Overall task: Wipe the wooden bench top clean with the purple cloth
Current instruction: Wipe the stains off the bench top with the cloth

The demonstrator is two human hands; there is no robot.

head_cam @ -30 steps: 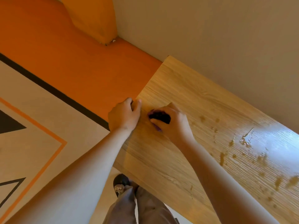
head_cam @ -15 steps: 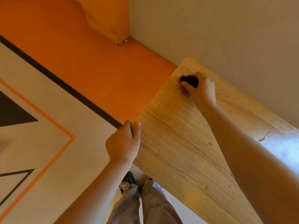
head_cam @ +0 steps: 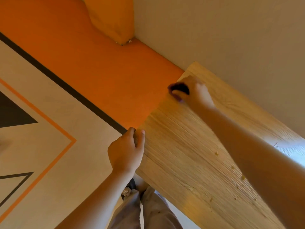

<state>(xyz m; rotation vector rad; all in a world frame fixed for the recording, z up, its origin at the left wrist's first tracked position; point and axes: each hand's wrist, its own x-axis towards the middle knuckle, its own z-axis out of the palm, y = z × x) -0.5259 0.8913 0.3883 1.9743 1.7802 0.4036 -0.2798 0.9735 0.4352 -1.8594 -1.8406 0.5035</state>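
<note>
Its grip clamped on the purple cloth (head_cam: 179, 89), the right hand (head_cam: 196, 93) is sweeping away from the left hand (head_cam: 127, 149), whose grip is clutching the desk (head_cam: 181, 162) edge, toward the far corner, leaving crumbs (head_cam: 216, 153) unwiped.

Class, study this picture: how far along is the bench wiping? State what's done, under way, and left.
Looks done: the bench top near its end shows bare grain, no spots. In hand: the right hand presses the purple cloth at the far corner, while the left hand grips the end edge. Left: small yellowish spots beside the right forearm look unwiped.
</note>
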